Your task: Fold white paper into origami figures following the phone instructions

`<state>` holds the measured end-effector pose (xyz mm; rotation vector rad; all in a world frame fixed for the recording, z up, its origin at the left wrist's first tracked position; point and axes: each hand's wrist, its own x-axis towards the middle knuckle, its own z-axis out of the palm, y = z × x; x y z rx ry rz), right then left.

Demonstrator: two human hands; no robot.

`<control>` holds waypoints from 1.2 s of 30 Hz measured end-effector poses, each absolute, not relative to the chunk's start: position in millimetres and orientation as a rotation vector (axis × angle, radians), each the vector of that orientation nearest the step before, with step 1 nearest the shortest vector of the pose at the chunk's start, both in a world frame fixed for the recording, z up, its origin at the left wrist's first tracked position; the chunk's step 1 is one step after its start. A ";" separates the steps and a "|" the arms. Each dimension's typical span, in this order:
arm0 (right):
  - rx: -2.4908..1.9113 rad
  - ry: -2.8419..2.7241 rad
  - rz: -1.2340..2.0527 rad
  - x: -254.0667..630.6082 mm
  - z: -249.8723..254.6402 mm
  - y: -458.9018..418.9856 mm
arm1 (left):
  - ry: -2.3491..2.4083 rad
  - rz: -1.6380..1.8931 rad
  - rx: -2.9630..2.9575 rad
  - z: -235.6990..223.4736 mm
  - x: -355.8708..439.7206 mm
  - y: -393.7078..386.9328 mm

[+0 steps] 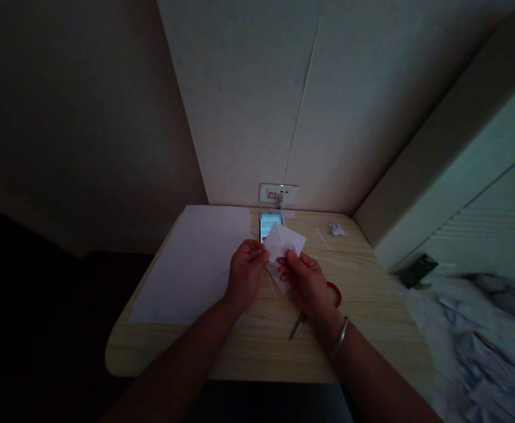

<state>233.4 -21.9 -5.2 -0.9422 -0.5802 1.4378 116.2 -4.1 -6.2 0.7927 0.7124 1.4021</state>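
Here, a small piece of white paper (286, 239) is held up above the middle of the table by both hands. Its lower left corner is pinched between the thumb and fingers of the left hand (246, 273), while its lower edge is gripped under the thumb of the right hand (305, 282), whose other fingers are curled behind. Below it another white flap (280, 281) is seen; whether it is joined to the held piece cannot be told. A silver bracelet (340, 338) is worn on the right wrist. Beneath the right hand, scissors (334, 294) with a red handle are partly covered, their blade pointed toward the near edge. Just behind the paper, a phone (269, 221) with a lit screen is partly hidden. To the left, much of the wooden table (372, 329) is covered by a large white sheet (199, 258). Toward the far right, a thin white strip (322, 238) and a crumpled scrap (336, 228) are seen lying apart. Above the far edge, a socket panel (266, 193) is set in the wall (239, 117).
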 end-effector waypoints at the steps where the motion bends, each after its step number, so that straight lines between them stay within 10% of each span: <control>1: -0.950 -0.598 1.443 233.7 -5.0 -21.9 | 0.714 1.406 0.791 -6.0 115.2 -3.7; 36: -1.090 -0.978 1.131 254.9 -11.2 -16.6 | 0.806 1.169 1.150 -3.4 88.3 10.3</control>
